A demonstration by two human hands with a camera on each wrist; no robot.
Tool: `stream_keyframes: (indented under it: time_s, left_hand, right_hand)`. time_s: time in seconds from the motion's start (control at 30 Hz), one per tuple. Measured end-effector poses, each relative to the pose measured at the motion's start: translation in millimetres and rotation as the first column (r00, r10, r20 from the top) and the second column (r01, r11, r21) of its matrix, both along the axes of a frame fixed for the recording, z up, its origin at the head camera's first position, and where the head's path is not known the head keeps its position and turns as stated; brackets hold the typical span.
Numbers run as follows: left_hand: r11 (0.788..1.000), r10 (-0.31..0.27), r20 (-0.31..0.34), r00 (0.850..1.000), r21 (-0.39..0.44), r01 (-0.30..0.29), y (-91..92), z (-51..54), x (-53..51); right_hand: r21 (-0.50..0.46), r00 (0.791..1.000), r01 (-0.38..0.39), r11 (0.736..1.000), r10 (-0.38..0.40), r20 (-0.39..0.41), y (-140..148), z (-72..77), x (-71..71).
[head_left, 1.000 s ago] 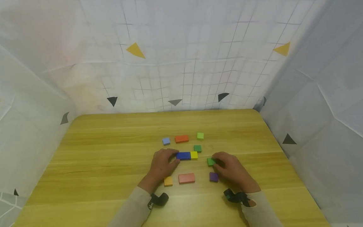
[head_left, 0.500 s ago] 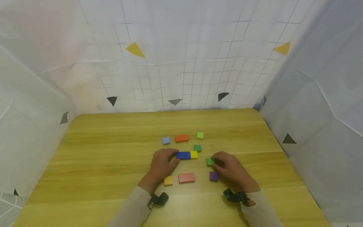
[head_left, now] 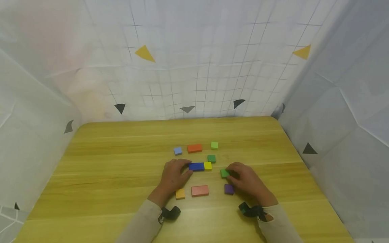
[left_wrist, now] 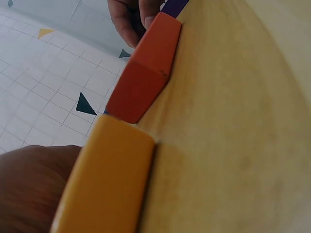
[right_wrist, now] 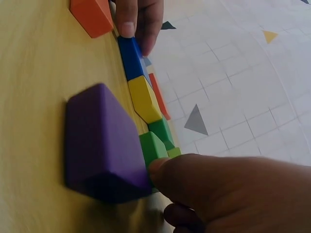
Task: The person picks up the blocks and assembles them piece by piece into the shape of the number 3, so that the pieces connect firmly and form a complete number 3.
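My left hand point(head_left: 175, 173) pinches the left end of a long blue block point(head_left: 196, 166), thumb at the near side and fingers at the far side. A yellow block point(head_left: 208, 166) touches the blue block's right end. To the right, across a gap, my right hand point(head_left: 247, 179) holds a green block point(head_left: 224, 173) between thumb and fingers. In the right wrist view the thumb lies on that green block point(right_wrist: 152, 147), behind a large-looking purple block point(right_wrist: 104, 141). A dark green block point(head_left: 211, 158) lies just behind the yellow one.
Behind are a light blue block point(head_left: 178, 151), a red block point(head_left: 195, 148) and a light green block point(head_left: 214, 145). Nearer lie an orange block point(head_left: 180, 194) beside the left wrist, a pink block point(head_left: 200, 190) and a purple block point(head_left: 229, 189) on the wooden table point(head_left: 106, 175).
My right hand has shifted slightly left with the green block, narrowing the gap to the yellow block. The left hand and the blue block have stayed in place.
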State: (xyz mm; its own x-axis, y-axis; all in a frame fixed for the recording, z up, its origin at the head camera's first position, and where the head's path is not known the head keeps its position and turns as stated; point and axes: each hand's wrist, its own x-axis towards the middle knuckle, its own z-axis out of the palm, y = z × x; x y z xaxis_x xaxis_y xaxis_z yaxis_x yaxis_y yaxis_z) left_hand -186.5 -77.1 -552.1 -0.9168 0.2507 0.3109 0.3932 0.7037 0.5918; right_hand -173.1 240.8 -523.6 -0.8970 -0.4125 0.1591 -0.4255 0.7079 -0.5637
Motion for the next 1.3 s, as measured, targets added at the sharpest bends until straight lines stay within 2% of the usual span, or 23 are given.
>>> stream_keyframes:
  time_s: [0.8, 1.3]
  left_hand:
    - [1.000, 0.006, 0.028, 1.000, -0.009, -0.006, 0.2, 0.6, 0.7]
    - [1.000, 0.005, 0.002, 1.000, -0.007, -0.005, 0.9, 1.9, 0.3]
  right_hand:
    - [0.023, 1.000, -0.001, 1.000, 0.001, -0.015, -6, -2.1, 1.5]
    - [0.011, 0.998, 0.007, 1.000, -0.006, -0.059, -14, -6.1, 2.6]
